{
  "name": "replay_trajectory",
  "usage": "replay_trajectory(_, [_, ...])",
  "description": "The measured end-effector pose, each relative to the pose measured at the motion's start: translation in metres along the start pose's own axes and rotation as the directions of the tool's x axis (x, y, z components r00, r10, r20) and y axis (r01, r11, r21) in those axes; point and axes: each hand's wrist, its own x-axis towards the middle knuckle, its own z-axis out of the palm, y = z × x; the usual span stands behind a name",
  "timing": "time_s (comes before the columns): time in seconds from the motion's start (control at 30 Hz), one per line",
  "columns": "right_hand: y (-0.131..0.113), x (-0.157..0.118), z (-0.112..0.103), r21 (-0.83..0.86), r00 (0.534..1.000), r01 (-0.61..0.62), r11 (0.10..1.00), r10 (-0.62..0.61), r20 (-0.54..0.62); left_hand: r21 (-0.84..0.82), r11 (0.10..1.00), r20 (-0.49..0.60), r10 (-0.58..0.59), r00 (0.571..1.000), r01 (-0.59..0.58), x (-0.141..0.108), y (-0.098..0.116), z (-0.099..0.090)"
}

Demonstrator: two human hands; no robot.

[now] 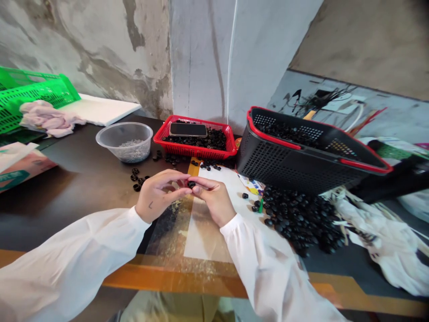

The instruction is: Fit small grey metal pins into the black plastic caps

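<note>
Both hands meet over the middle of the table, fingertips together around a small round black part (pixel 191 184). My left hand (pixel 163 193) pinches it from the left, and my right hand (pixel 213 195) pinches it from the right. Below them lies a white sheet (pixel 204 232) under clear film. Several black parts (pixel 137 179) sit just left of my left hand. To the right of my right hand is a large heap of black pieces (pixel 301 217), with a small green item (pixel 261 205) at its left edge.
Behind the hands stand a clear bowl (pixel 124 139) of small pieces and a red basket (pixel 197 152) with a phone (pixel 188 129) on black parts. A large black basket (pixel 288 156) is at right. Tissue pack (pixel 27 165), pink cloth (pixel 48 117) and green crate (pixel 63 91) are left.
</note>
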Motion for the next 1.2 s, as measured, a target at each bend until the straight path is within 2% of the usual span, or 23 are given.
replay_trajectory(0.2, [0.005,-0.001,0.004,-0.034,0.997,0.065,0.997,-0.066,-0.028,0.060,0.997,-0.106,0.049,0.993,-0.042,-0.004,-0.002,0.002])
replay_trajectory(0.33, [0.007,-0.002,0.008,0.013,0.998,0.054,0.998,-0.053,-0.045,0.034,0.998,-0.153,0.060,0.986,-0.055,-0.011,-0.004,0.006])
replay_trajectory(0.53, [0.005,-0.004,0.011,0.057,0.999,0.043,0.997,-0.043,-0.007,-0.033,0.999,-0.165,0.025,0.986,-0.031,-0.009,-0.004,0.005])
replay_trajectory(0.67, [0.002,-0.007,0.012,0.061,0.994,0.052,0.997,-0.058,0.090,0.002,1.000,-0.084,0.022,0.996,-0.022,-0.004,-0.004,0.001])
replay_trajectory(0.77, [0.004,-0.007,0.012,0.045,0.993,0.050,0.998,-0.054,0.105,0.107,0.988,-0.053,0.121,0.991,-0.115,-0.001,-0.004,-0.002])
replay_trajectory(0.87, [0.007,-0.007,0.011,-0.018,0.992,0.079,0.997,-0.077,0.099,0.255,0.937,-0.071,0.266,0.961,-0.241,0.002,-0.003,-0.006])
replay_trajectory(0.93, [0.008,-0.008,0.010,-0.121,0.992,0.105,0.987,-0.095,0.085,0.311,0.905,-0.094,0.334,0.938,-0.291,0.004,-0.002,-0.008])
replay_trajectory(1.0, [0.006,-0.009,0.008,-0.306,0.988,0.148,0.940,-0.131,0.076,0.320,0.890,-0.075,0.366,0.928,-0.325,0.005,0.000,-0.010])
replay_trajectory(1.03, [0.005,-0.009,0.007,-0.421,0.983,0.184,0.888,-0.159,0.094,0.308,0.889,-0.047,0.369,0.928,-0.338,0.005,0.000,-0.010])
replay_trajectory(1.1, [0.002,-0.010,0.006,-0.617,0.959,0.282,0.735,-0.224,0.173,0.266,0.900,0.006,0.356,0.935,-0.345,0.004,0.002,-0.010])
replay_trajectory(1.17, [-0.002,-0.011,0.006,-0.715,0.929,0.369,0.594,-0.262,0.261,0.220,0.922,0.023,0.322,0.946,-0.319,0.002,0.004,-0.009])
replay_trajectory(1.2, [-0.003,-0.011,0.006,-0.735,0.918,0.395,0.551,-0.272,0.289,0.201,0.934,0.016,0.298,0.954,-0.295,0.001,0.005,-0.008])
